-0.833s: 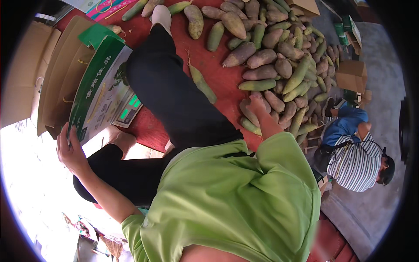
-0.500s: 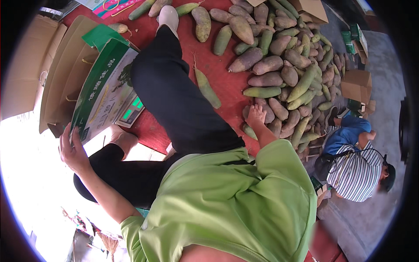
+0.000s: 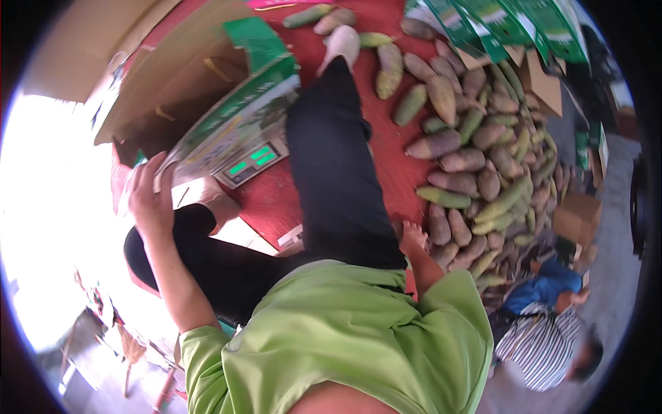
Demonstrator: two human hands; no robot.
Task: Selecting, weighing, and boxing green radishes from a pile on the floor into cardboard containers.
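Observation:
At the left, an open cardboard carton [image 3: 231, 114] with a green and white printed side sits tilted by a digital scale [image 3: 252, 164] with lit green displays. My left hand [image 3: 150, 196] is closed at the carton's near lower corner, its fingers over the edge. On the right, my right hand [image 3: 414, 238] lies with fingers stretched out at the near edge of a heap of radishes [image 3: 462, 181], some green and some purplish. It touches the heap's edge, and no radish shows gripped in it.
Green printed cartons [image 3: 507, 24] stand at the far right, with a brown box [image 3: 578, 217] beyond the heap. A co-worker in a striped shirt [image 3: 538, 348] bends at the lower right. A red mat [image 3: 383, 155] lies under the radishes; a broom [image 3: 129, 345] is at lower left.
The view has shifted, bringing the green cartons at the far right into sight. My left hand stays at the carton's corner; my right remains by the heap. My leg now hides the lone long radish.

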